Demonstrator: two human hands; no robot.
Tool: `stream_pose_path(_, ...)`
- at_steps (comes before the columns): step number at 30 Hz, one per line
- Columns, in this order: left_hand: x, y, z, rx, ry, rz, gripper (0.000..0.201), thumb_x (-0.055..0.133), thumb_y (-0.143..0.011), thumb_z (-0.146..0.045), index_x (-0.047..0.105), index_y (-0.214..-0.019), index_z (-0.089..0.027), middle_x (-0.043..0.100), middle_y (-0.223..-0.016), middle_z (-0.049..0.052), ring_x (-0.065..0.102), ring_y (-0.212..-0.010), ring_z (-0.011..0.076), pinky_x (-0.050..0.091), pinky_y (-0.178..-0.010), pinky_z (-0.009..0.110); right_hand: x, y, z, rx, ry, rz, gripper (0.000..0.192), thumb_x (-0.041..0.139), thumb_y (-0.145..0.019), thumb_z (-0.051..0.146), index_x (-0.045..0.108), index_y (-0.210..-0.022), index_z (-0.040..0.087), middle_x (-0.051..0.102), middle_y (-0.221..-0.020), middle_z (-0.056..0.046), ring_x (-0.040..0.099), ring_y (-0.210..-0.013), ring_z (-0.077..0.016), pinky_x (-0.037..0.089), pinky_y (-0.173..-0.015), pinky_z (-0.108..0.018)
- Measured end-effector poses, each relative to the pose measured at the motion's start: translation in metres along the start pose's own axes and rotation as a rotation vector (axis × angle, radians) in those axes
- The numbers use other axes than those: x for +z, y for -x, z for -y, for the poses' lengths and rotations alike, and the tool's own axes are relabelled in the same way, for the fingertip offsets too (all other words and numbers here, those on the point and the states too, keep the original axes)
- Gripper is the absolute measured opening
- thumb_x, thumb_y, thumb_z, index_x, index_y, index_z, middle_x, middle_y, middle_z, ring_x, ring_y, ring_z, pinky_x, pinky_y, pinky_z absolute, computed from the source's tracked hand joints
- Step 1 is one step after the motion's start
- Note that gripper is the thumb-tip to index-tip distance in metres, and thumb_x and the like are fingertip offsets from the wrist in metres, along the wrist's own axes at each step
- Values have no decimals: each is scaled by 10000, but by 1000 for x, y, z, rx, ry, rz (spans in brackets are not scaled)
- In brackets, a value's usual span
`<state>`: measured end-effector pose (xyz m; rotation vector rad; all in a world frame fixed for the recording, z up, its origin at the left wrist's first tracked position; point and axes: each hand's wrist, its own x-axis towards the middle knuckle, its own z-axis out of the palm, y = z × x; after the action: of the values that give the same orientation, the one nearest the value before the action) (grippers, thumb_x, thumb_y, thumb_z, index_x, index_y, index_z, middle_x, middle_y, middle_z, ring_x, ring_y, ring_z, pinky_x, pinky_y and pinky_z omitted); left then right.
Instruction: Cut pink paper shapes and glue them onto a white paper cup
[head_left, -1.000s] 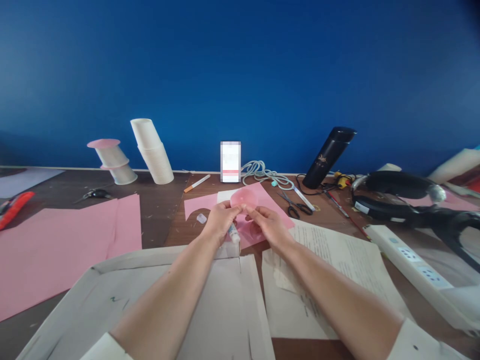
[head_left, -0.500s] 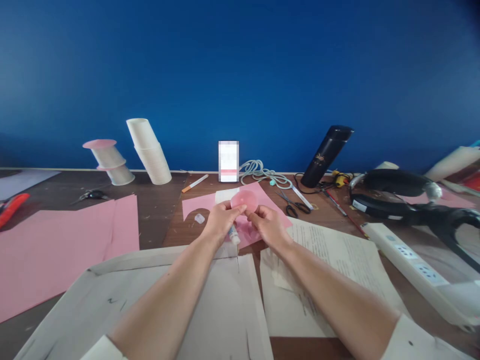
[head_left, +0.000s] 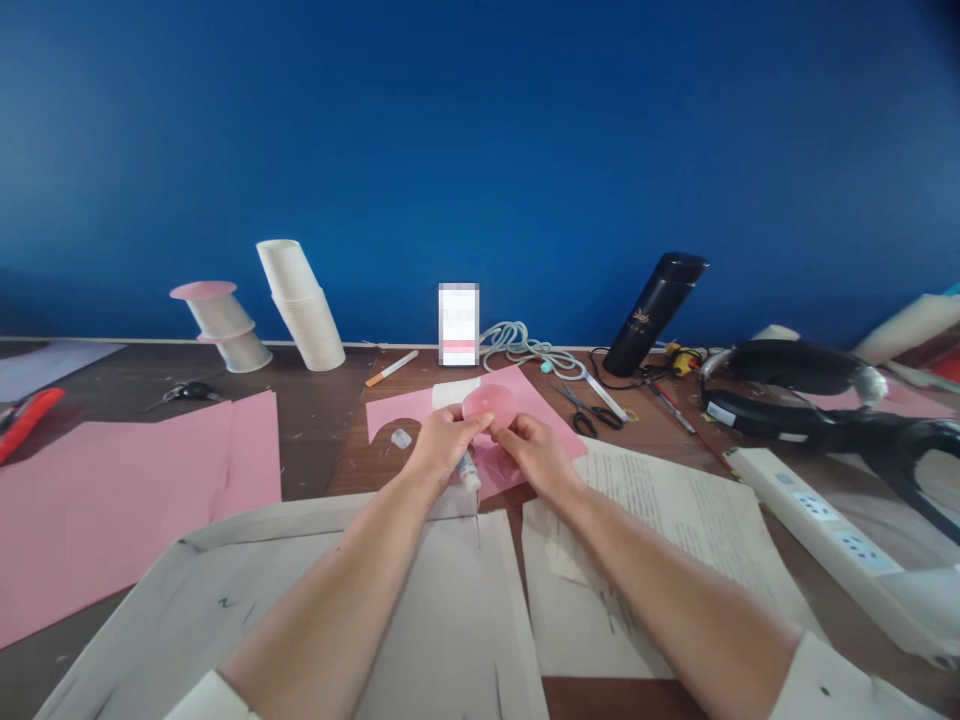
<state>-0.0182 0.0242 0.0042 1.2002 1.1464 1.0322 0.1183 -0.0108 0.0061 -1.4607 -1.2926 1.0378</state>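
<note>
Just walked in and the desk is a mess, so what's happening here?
A person sits at a wooden table holding a small pink paper disc up between both hands. The left hand pinches its edge and also grips a small glue tube; the right hand pinches the other side. A pink sheet lies under the hands, with scissors and stacked paper cups farther back.

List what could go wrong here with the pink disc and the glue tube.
1. The left hand grips both the glue tube and the pink disc; glue could smear onto fingers.
2. The small cap lies loose on the table; it may get lost among the paper.
</note>
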Motion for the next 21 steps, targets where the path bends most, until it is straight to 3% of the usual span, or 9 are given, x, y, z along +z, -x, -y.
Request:
stream_pose_path(10,1,-1,3,-13,40,41,300,709,-609,-400,663,-760,-145,538,-548,-19,435,-453,79,340,-442,205,0,0,-1,-4,-21,1,309,617,-719,466,547,-631,177,504,-471,46,448,-410,-93,329,-411,-220)
stream_pose_path(21,0,-1,-2,-30,-24,-61,311,728,-573,-415,645,-710,-147,511,-509,-30,436,-440,85,345,-430,210,0,0,-2,0,-53,29,303,575,-760,464,553,-648,183,502,-458,51,459,-414,-95,340,-421,-212)
